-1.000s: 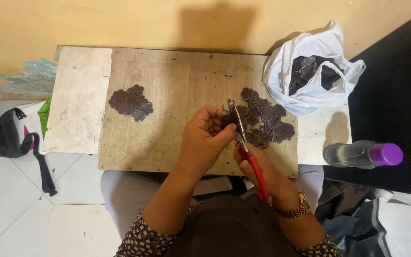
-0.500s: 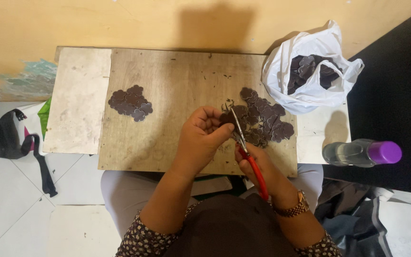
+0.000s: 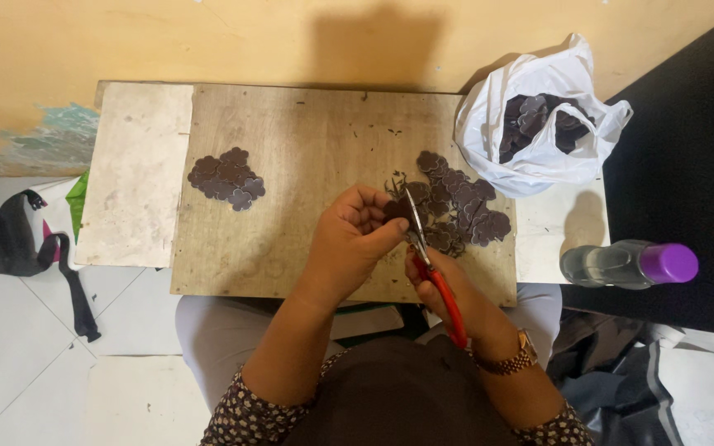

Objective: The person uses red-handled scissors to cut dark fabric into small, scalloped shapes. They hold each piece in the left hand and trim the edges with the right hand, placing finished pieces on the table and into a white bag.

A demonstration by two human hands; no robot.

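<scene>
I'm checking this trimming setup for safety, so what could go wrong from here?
The scissors in the right hand cut right beside the left hand fingertips pinching a small dark piece, so a nick seems possible. The clear bottle lies on its side off the board's edge and might roll. Trimmed bits could mix into the nearby pile.

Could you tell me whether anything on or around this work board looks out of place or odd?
Mostly tidy. The clear bottle with a purple cap lies on its side at the table's right edge, partly overhanging. Thin dark offcuts are scattered beside the right pile of brown pieces.
</scene>
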